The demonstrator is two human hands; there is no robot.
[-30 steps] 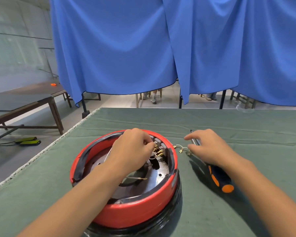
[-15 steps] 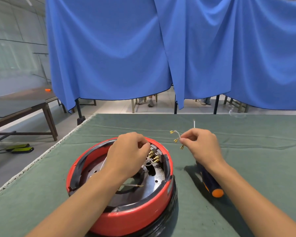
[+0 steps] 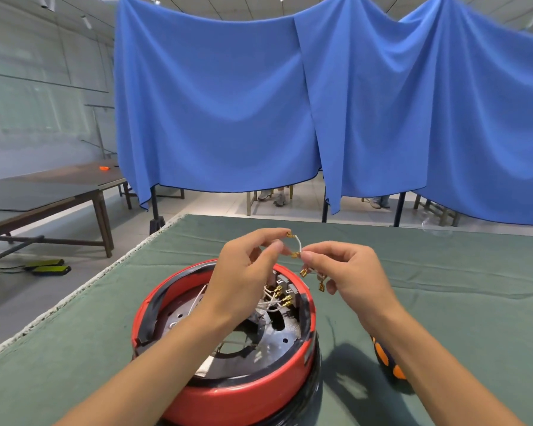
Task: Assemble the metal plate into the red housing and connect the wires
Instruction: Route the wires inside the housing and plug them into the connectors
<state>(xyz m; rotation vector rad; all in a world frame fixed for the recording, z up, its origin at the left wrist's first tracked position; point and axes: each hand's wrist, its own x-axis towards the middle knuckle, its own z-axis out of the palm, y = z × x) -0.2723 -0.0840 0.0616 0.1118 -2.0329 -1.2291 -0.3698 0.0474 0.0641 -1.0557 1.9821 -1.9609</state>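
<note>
The round red housing point(image 3: 246, 395) stands on the green table in front of me, with the dark metal plate point(image 3: 277, 336) lying inside it. White wires with brass terminals point(image 3: 279, 295) cluster at the housing's far inner wall. Above the housing, my left hand point(image 3: 243, 272) and my right hand point(image 3: 348, 272) both pinch a short white wire point(image 3: 298, 242) with brass terminals. More brass terminals point(image 3: 313, 278) dangle under my right fingers.
A screwdriver with an orange and dark blue handle point(image 3: 388, 361) lies on the green table cloth point(image 3: 443, 302) behind my right forearm. The table's left edge point(image 3: 74, 293) runs diagonally. Blue curtains point(image 3: 259, 103) hang behind; a wooden bench point(image 3: 43, 195) stands far left.
My left hand has risen out of the housing to meet my right hand. My right hand picked the loose wires up off the table and brought them over the housing. The camera tilted up.
</note>
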